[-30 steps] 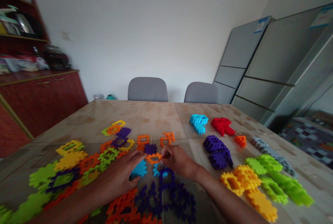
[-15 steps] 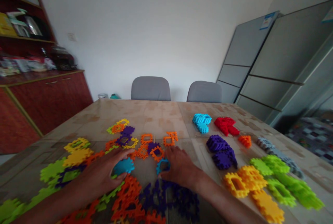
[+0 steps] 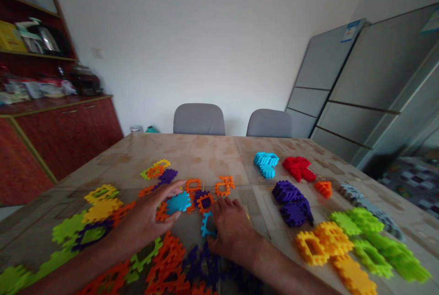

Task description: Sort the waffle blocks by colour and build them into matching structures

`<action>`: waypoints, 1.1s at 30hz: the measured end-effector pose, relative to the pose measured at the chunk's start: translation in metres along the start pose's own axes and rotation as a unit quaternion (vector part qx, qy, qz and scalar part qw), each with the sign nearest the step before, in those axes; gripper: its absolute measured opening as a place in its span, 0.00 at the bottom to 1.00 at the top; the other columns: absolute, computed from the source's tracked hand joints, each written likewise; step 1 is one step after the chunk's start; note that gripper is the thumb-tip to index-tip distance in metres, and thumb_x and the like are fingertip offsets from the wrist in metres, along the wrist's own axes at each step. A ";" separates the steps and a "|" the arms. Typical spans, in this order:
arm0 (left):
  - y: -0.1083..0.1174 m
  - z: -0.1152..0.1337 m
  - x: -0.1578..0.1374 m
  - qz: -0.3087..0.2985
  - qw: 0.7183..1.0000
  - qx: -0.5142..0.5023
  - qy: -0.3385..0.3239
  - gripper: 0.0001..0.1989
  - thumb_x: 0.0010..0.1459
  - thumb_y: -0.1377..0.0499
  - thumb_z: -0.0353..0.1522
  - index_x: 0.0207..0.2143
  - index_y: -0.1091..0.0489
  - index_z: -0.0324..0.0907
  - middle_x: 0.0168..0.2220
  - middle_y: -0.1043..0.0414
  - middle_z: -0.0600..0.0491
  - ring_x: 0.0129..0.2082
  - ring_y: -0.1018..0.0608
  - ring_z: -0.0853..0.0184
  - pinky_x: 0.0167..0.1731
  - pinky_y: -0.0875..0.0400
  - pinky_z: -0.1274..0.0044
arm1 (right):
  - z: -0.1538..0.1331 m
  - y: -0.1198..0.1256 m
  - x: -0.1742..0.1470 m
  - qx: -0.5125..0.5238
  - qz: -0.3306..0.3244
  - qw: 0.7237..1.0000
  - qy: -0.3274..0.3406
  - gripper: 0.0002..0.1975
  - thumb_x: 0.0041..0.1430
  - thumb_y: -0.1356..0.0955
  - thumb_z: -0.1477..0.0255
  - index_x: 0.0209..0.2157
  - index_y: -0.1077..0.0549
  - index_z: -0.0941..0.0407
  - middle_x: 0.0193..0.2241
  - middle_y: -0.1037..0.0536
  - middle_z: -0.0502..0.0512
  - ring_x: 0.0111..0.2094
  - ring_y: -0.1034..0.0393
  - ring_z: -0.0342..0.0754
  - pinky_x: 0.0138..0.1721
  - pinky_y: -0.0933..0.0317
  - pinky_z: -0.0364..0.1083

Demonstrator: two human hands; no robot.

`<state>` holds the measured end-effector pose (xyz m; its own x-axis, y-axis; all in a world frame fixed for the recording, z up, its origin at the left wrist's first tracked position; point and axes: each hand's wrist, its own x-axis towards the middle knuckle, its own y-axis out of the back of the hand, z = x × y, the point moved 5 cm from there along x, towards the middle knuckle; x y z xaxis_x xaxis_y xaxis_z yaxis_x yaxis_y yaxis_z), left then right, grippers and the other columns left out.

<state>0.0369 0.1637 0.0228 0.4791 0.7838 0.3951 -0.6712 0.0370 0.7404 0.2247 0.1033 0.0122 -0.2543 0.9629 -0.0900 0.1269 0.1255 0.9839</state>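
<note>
Near the middle of the table's (image 3: pixel 206 148) front half, a solid blue block (image 3: pixel 179 203) could slip if it were pinched only at its toothed rim, since the contact there would be narrow and uneven. Loose orange pieces lie just behind and beside it, and a low sweep of the fingers could catch their teeth and drag them out of place. The left forearm (image 3: pixel 92 251) passes over scattered green pieces (image 3: pixel 146 256), so a dropped wrist could shift those too. On the other side, the right forearm (image 3: pixel 284 260) runs near the yellow stack (image 3: pixel 331 235); an outward elbow might knock it.

The left hand (image 3: pixel 151 219) is partly open in a C shape, its thumb below and fingers above, with the blue block held between them. The right hand (image 3: pixel 232 224) is palm down, fingers curled, touching a blue frame (image 3: pixel 206 225) beside an orange frame (image 3: pixel 203 211). Its own back covers the fingertips, so I can't tell whether it has a firm hold.
</note>
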 end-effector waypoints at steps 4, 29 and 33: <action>0.005 0.000 0.006 0.026 1.000 -0.006 0.008 0.28 0.56 0.42 0.40 0.60 0.36 0.45 0.52 0.24 0.48 0.49 0.21 0.57 0.53 0.27 0.68 | 0.004 0.009 0.004 0.033 0.098 0.995 0.004 0.22 0.53 0.32 0.65 0.48 0.28 0.63 0.45 0.24 0.68 0.49 0.30 0.62 0.54 0.37 0.57; -0.011 0.003 0.005 -0.067 0.996 -0.052 0.015 0.20 0.58 0.42 0.42 0.51 0.26 0.47 0.53 0.23 0.51 0.52 0.21 0.56 0.52 0.26 0.72 | 0.065 0.030 -0.029 0.006 -0.006 1.000 -0.002 0.30 0.67 0.42 0.47 0.41 0.21 0.56 0.32 0.18 0.63 0.36 0.22 0.58 0.32 0.41 0.46; -0.017 -0.006 -0.004 -0.094 0.994 -0.059 0.022 0.21 0.59 0.41 0.41 0.54 0.28 0.49 0.54 0.24 0.53 0.53 0.22 0.59 0.54 0.28 0.73 | 0.062 0.027 -0.049 -0.006 -0.022 1.000 -0.019 0.28 0.67 0.41 0.49 0.36 0.20 0.56 0.28 0.19 0.63 0.31 0.23 0.58 0.29 0.44 0.46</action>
<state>0.0431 0.1642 0.0050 0.5793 0.7819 0.2302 -0.6349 0.2558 0.7290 0.2998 0.0745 0.0335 -0.2224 0.9649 -0.1397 0.1051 0.1662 0.9805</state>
